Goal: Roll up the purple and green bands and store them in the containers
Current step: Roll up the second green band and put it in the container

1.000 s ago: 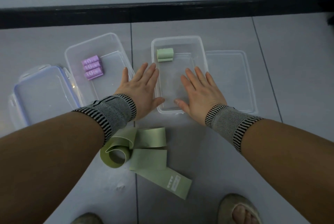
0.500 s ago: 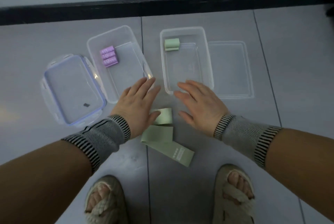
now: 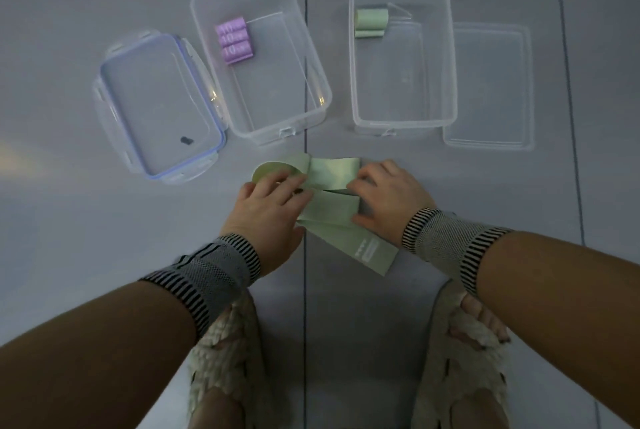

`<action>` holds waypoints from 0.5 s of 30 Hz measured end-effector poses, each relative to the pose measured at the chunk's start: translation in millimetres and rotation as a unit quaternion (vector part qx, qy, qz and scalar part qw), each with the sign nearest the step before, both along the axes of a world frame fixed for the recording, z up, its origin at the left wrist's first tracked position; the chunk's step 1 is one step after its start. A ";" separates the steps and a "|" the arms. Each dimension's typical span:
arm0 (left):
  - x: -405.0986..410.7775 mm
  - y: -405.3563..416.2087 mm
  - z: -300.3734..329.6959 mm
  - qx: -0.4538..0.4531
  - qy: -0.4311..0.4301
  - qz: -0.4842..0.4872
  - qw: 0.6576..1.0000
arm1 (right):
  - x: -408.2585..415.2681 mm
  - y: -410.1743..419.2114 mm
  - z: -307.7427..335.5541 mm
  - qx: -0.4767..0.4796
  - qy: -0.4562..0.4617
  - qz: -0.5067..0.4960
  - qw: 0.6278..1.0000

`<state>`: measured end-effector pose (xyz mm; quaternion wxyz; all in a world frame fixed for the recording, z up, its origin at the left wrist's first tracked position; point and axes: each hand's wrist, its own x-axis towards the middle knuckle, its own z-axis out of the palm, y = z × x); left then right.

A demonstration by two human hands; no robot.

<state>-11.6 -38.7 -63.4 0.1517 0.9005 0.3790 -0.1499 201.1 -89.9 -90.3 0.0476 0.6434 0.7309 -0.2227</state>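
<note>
Green bands [image 3: 332, 186], thin, matte, flat elastic loops, lie in a loose overlapping heap on the grey tiled floor [image 3: 86, 220], just in front of two clear plastic containers. Both hands rest on the heap: the left hand [image 3: 268, 212] has its fingers curled down onto the left part, next to a loop standing open; the right hand [image 3: 388, 200] has its fingers bent onto the right edge, though whether either truly pinches the fabric cannot be told. The step in hand appears to be taking up one green band; next, it must be separated, flattened and wound tightly. Three purple rolls [image 3: 233, 42] sit in the left container [image 3: 311, 82], one green roll [image 3: 370, 23] in the right container [image 3: 450, 82]. Two translucent lids [image 3: 156, 110] lie beside the boxes.
</note>
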 end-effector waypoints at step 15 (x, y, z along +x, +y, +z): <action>20.8 5.9 -9.1 -0.014 0.077 -0.039 0.996 | -10.4 3.9 -15.2 -0.009 -0.069 0.067 0.995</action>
